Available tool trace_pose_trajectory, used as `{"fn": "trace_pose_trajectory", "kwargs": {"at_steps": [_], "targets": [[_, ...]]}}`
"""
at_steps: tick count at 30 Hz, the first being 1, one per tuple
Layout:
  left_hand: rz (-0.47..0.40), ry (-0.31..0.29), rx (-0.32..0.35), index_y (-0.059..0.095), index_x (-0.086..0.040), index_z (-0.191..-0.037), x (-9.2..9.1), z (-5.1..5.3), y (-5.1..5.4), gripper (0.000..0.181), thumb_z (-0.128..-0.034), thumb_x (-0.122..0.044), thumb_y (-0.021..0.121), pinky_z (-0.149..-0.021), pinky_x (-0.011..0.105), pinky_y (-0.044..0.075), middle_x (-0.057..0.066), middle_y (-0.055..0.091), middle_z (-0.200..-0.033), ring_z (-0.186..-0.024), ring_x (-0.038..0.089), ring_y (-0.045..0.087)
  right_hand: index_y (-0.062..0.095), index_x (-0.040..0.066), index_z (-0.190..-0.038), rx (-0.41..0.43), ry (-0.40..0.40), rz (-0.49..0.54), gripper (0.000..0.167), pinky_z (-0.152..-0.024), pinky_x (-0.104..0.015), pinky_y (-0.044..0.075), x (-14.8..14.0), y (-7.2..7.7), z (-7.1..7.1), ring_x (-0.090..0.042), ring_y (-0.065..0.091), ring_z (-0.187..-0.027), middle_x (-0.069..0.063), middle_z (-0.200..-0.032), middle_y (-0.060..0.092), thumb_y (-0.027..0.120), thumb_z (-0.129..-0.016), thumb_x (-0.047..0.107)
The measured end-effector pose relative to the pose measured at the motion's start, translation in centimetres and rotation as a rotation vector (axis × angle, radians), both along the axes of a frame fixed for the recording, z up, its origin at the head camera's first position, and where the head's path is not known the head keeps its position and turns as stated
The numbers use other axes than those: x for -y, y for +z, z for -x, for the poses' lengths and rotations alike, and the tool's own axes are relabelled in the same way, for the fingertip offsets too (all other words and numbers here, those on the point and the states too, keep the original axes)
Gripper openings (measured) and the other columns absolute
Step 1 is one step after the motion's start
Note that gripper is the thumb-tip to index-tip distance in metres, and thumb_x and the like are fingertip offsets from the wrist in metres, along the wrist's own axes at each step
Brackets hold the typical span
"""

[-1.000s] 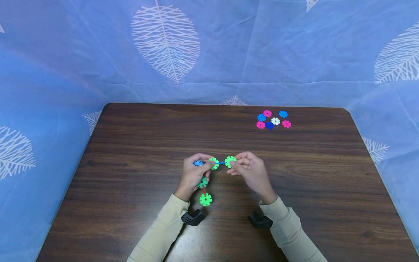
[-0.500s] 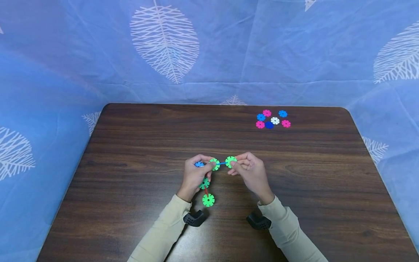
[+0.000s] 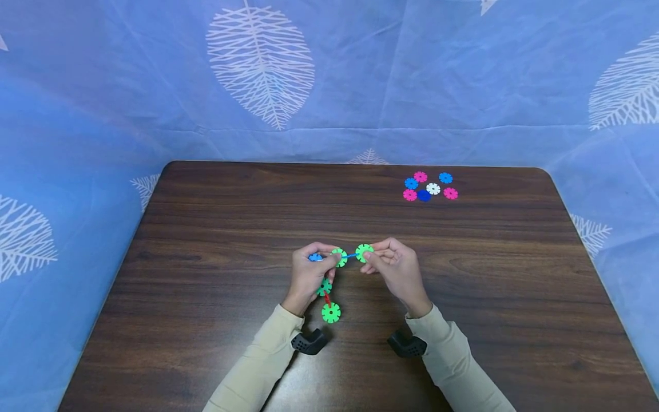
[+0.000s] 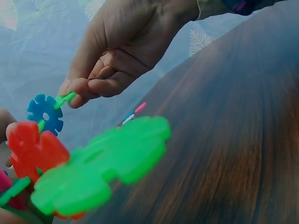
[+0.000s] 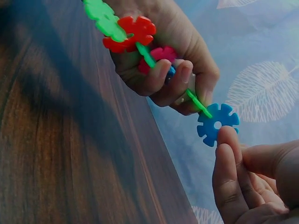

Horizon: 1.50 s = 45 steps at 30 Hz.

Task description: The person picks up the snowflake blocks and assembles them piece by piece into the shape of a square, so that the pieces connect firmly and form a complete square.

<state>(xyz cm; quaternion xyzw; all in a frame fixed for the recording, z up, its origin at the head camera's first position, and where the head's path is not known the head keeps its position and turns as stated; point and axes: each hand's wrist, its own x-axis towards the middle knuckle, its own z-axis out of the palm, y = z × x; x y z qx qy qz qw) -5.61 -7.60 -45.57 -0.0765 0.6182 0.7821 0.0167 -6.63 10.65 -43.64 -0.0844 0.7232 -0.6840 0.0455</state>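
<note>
My left hand (image 3: 309, 277) grips a chain of interlocked notched plastic discs, its thumb on a green disc (image 3: 341, 258). Between the hands, a blue disc (image 5: 205, 131) slots into that green one, edge-on in the head view. Another green disc (image 3: 362, 250), on the blue disc's far side, is pinched by my right hand (image 3: 401, 274) between thumb and fingers. Below the left hand hang a green disc (image 3: 324, 286), a red disc (image 4: 30, 149) and an end green disc (image 3: 331, 313). A pink disc (image 5: 161, 55) and part of another blue disc (image 3: 315, 257) show among the left fingers.
Toward the back right of the dark wooden table (image 3: 231, 217), several loose discs lie flat: pink (image 3: 450, 194), blue (image 3: 445, 178) and a white disc (image 3: 433, 189). A blue leaf-patterned cloth (image 3: 350, 74) hangs behind the table. Each wrist carries a black camera (image 3: 310, 342).
My left hand has shifted slightly right, and the chain's hanging end has swung right with it. Both hands keep their hold, and the joined discs between them tilt up slightly toward the right.
</note>
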Motion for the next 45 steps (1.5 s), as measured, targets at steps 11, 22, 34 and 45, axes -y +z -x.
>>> {"fn": "trace_pose_trajectory", "kwargs": {"at_steps": [11, 22, 34, 45], "targets": [[0.021, 0.007, 0.003, 0.065, 0.013, -0.09, -0.1, 0.0, -0.3, 0.013, -0.078, 0.008, 0.066, -0.036, 0.02, 0.042, -0.003, 0.061, -0.061, -0.038, 0.006, 0.048, 0.053, -0.016, -0.102, 0.098, 0.014, -0.005, 0.02, -0.059, -0.03, 0.059, -0.1, -0.4, -0.1, -0.01, 0.068, -0.06, -0.036, -0.087, 0.064, 0.061, -0.089, -0.003], [0.022, 0.022, -0.005, 0.065, 0.012, -0.094, 0.0, -0.2, -0.4, 0.016, -0.0794, 0.007, 0.066, -0.036, 0.022, 0.044, -0.002, 0.062, -0.062, -0.041, 0.007, 0.051, 0.053, -0.013, -0.105, 0.022, 0.041, -0.057, 0.024, -0.06, -0.027, 0.059, 0.1, -0.7, 0.1, -0.01, 0.067, -0.061, -0.035, -0.087, 0.063, 0.062, -0.09, 0.003], [-0.044, 0.007, -0.061, 0.061, 0.008, -0.101, -1.0, -0.6, -0.4, 0.022, -0.0858, -0.006, 0.068, -0.037, 0.022, 0.044, -0.002, 0.062, -0.069, -0.043, 0.006, 0.051, 0.051, -0.006, -0.122, 0.101, 0.027, -0.119, 0.036, -0.07, -0.028, 0.059, -0.2, 0.3, -0.3, -0.008, 0.069, -0.073, -0.031, -0.099, 0.065, 0.059, -0.094, 0.016], [-0.17, 0.111, -0.091, 0.059, 0.008, -0.103, -1.7, -0.3, 0.3, 0.024, -0.0866, -0.007, 0.067, -0.038, 0.021, 0.047, 0.006, 0.059, -0.068, -0.044, 0.007, 0.052, 0.05, -0.01, -0.125, 0.361, 0.465, -0.194, 0.048, -0.082, -0.038, 0.058, 0.1, -0.1, -2.5, -0.027, 0.068, -0.099, -0.026, -0.116, 0.063, 0.057, -0.096, 0.027]]}}
